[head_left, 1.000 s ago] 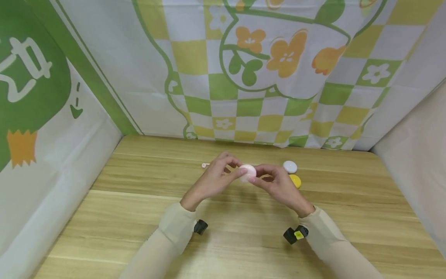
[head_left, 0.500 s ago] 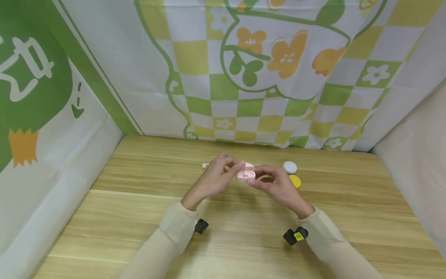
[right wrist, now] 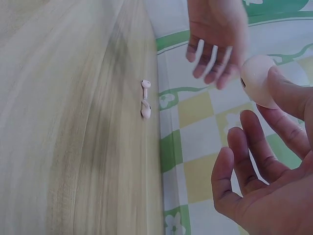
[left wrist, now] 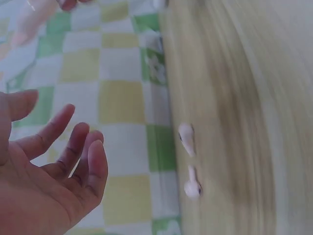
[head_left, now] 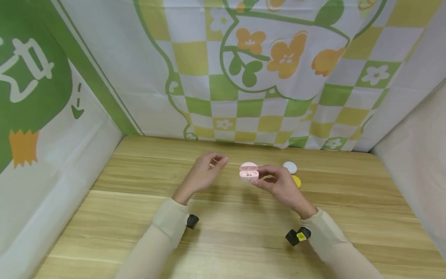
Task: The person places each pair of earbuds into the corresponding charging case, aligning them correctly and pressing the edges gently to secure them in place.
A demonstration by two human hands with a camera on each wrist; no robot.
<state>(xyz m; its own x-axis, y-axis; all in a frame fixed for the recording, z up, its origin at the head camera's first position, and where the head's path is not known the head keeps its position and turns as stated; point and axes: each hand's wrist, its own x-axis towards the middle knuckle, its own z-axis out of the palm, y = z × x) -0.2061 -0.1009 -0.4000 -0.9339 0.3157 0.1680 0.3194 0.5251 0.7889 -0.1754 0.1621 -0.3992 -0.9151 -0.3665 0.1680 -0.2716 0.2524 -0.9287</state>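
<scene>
My right hand [head_left: 280, 185] pinches a pale pink earbud case [head_left: 249, 166] between thumb and fingers, above the table. Its lid is raised, and the inside faces the head camera. To the left, my left hand [head_left: 202, 174] is apart from the case; its fingers are loosely bent and hold nothing. Two pink earbuds lie on the table near its back edge, stems towards each other: one earbud [left wrist: 186, 138] and the other earbud [left wrist: 192, 188] show in the left wrist view. In the head view the left hand mostly hides them.
A round white object [head_left: 290, 167] and a round yellow object [head_left: 297, 181] lie beyond the right hand, the yellow one partly covered by it. A patterned cloth [head_left: 251, 108] hangs behind the wooden table [head_left: 139, 217], with pale cloth walls at both sides.
The case lid, closed a second ago, has swung up. My left hand has let go of the case and moved left over the earbuds. My right hand keeps its grip, shifted slightly right.
</scene>
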